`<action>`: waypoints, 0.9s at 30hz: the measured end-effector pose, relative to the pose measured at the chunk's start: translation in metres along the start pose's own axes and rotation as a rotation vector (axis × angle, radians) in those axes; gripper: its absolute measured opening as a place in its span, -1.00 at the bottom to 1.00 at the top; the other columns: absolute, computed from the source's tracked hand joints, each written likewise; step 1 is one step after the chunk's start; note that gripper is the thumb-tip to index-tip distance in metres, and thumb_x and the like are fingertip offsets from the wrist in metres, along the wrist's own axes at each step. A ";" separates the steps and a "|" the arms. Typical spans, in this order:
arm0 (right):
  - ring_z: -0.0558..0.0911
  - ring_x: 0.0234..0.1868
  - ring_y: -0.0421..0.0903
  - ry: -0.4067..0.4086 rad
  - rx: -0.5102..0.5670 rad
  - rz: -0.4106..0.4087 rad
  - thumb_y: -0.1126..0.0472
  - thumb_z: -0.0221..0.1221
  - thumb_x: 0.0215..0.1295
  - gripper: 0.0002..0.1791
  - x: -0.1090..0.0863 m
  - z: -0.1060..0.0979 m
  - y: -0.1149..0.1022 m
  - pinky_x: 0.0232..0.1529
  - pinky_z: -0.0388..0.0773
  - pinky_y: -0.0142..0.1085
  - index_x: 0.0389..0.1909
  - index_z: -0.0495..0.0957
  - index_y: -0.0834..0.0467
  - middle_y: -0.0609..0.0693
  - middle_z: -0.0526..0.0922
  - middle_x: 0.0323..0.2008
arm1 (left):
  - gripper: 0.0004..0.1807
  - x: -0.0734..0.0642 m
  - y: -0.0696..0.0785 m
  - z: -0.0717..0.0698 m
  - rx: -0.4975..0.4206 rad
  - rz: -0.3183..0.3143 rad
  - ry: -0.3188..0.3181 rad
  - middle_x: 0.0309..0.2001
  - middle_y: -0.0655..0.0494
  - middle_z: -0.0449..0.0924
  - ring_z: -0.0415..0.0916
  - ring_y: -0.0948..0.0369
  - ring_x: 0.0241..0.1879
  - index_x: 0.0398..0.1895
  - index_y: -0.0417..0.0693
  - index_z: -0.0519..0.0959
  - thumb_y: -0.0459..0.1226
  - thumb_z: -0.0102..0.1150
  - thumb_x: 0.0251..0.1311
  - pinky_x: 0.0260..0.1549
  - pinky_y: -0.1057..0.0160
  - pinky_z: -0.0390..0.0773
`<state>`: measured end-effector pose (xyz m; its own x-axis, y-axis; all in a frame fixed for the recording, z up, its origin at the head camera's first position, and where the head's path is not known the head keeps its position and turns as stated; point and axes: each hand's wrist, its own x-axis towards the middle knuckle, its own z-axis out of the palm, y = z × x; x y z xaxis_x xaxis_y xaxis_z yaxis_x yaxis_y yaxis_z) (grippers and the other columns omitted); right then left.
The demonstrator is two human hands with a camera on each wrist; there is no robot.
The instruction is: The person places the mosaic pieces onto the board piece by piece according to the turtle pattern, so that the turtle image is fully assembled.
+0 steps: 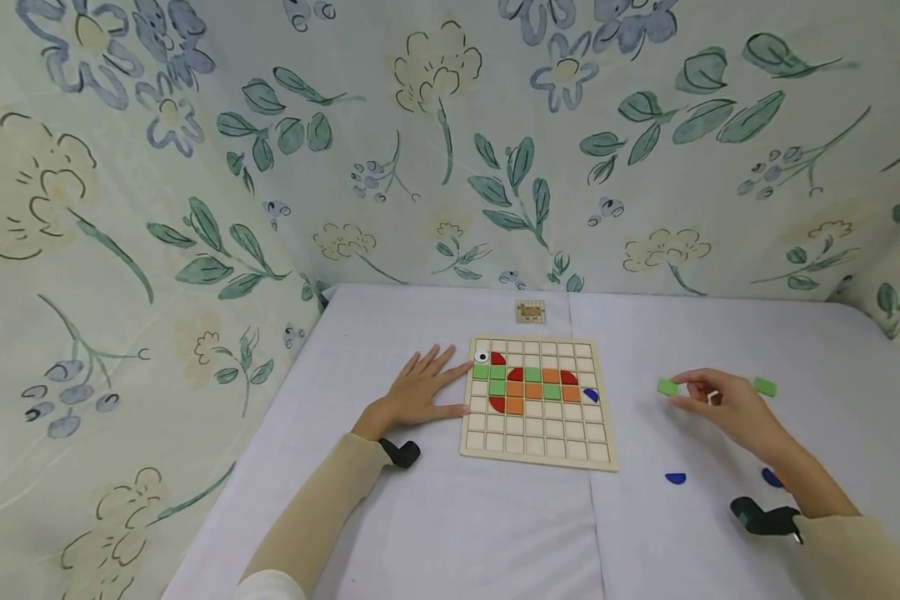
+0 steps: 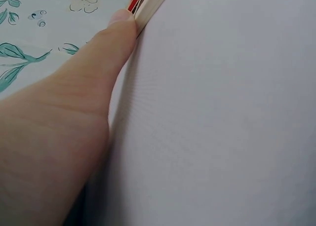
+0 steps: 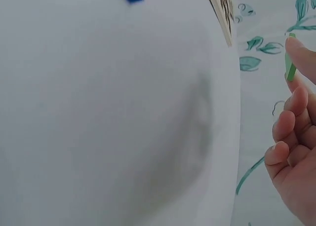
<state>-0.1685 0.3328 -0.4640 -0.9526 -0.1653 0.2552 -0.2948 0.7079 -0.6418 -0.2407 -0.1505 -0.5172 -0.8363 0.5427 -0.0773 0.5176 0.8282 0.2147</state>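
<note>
A square wooden grid board (image 1: 536, 433) lies on the table, with red, green and orange tiles, a blue half-round piece and a round eye piece set in its cells. My left hand (image 1: 418, 390) lies with fingers spread at the board's left edge; in the left wrist view the thumb (image 2: 98, 63) touches that edge. To the right of the board, my right hand (image 1: 731, 408) pinches a green square tile (image 1: 667, 387) between thumb and fingertip, above the table. The right wrist view shows the same green tile (image 3: 290, 60) edge-on, the other fingers curled in.
Another green tile (image 1: 765, 387) lies behind the right hand. Nearer are a blue half-round piece (image 1: 675, 478) and a second blue piece (image 1: 772, 477), partly hidden by the right forearm. A small patterned card (image 1: 530, 312) lies beyond the board. Floral cloth (image 1: 450, 167) hangs behind the table.
</note>
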 end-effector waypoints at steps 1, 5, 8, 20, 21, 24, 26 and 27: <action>0.33 -0.46 -0.16 0.002 0.015 0.006 0.34 0.42 0.14 -0.70 0.000 0.005 -0.003 -0.63 0.27 -0.31 -0.11 0.62 0.30 -0.01 0.37 -0.49 | -0.04 0.000 0.000 0.000 0.001 0.001 0.002 0.62 0.14 -0.35 -0.48 0.02 0.57 0.59 0.50 -0.08 0.51 -0.14 0.16 0.45 -0.09 -0.44; 0.33 -0.46 -0.16 -0.022 0.045 0.016 0.35 0.43 0.12 -0.71 0.001 0.021 -0.019 -0.60 0.28 -0.30 -0.14 0.63 0.30 -0.02 0.37 -0.51 | -0.03 0.000 -0.001 0.002 0.000 0.001 0.006 0.62 0.14 -0.34 -0.48 0.02 0.57 0.59 0.49 -0.07 0.52 -0.15 0.15 0.45 -0.11 -0.44; 0.34 -0.44 -0.14 -0.061 0.045 0.020 0.34 0.42 0.13 -0.70 0.003 0.030 -0.033 -0.55 0.28 -0.37 -0.12 0.63 0.31 -0.03 0.37 -0.50 | -0.02 0.000 -0.001 0.003 -0.002 -0.003 0.003 0.61 0.15 -0.35 -0.49 0.03 0.56 0.59 0.51 -0.09 0.54 -0.17 0.13 0.45 -0.10 -0.45; 0.39 -0.45 -0.15 -0.147 0.182 0.050 0.29 0.43 0.16 -0.66 0.014 0.072 -0.068 -0.52 0.30 -0.39 -0.09 0.63 0.37 -0.03 0.38 -0.52 | -0.04 0.000 0.001 -0.001 -0.015 0.008 0.002 0.61 0.14 -0.35 -0.47 0.01 0.57 0.59 0.50 -0.09 0.50 -0.12 0.17 0.45 -0.09 -0.45; 0.39 -0.45 -0.16 -0.151 0.195 0.053 0.28 0.43 0.16 -0.65 0.014 0.076 -0.071 -0.52 0.30 -0.40 -0.09 0.62 0.37 -0.04 0.39 -0.52 | -0.04 0.000 0.001 -0.002 -0.017 0.008 0.001 0.61 0.14 -0.35 -0.47 0.01 0.57 0.59 0.50 -0.09 0.49 -0.12 0.17 0.45 -0.09 -0.45; 0.39 -0.46 -0.18 -0.159 0.228 0.059 0.29 0.44 0.15 -0.66 0.016 0.086 -0.078 -0.51 0.32 -0.40 -0.12 0.62 0.38 -0.05 0.40 -0.53 | -0.04 -0.001 0.001 -0.002 -0.016 0.011 0.005 0.61 0.14 -0.34 -0.46 0.00 0.57 0.59 0.49 -0.08 0.49 -0.12 0.17 0.45 -0.09 -0.44; 0.38 -0.48 -0.19 -0.158 0.243 0.058 0.30 0.44 0.13 -0.67 0.018 0.092 -0.083 -0.51 0.32 -0.41 -0.14 0.62 0.38 -0.05 0.41 -0.54 | -0.04 0.000 0.001 -0.002 -0.017 0.013 0.010 0.61 0.13 -0.33 -0.45 0.00 0.57 0.59 0.49 -0.07 0.49 -0.12 0.17 0.45 -0.10 -0.43; 0.38 -0.48 -0.19 -0.158 0.253 0.055 0.31 0.44 0.13 -0.67 0.019 0.095 -0.086 -0.51 0.32 -0.41 -0.14 0.62 0.39 -0.06 0.40 -0.55 | -0.04 0.000 0.001 -0.002 -0.016 0.014 0.012 0.61 0.13 -0.32 -0.45 0.00 0.57 0.59 0.49 -0.06 0.49 -0.12 0.17 0.45 -0.10 -0.43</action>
<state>-0.1687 0.2038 -0.4728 -0.9616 -0.2506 0.1119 -0.2328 0.5286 -0.8164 -0.2403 -0.1505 -0.5155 -0.8315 0.5521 -0.0623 0.5260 0.8184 0.2313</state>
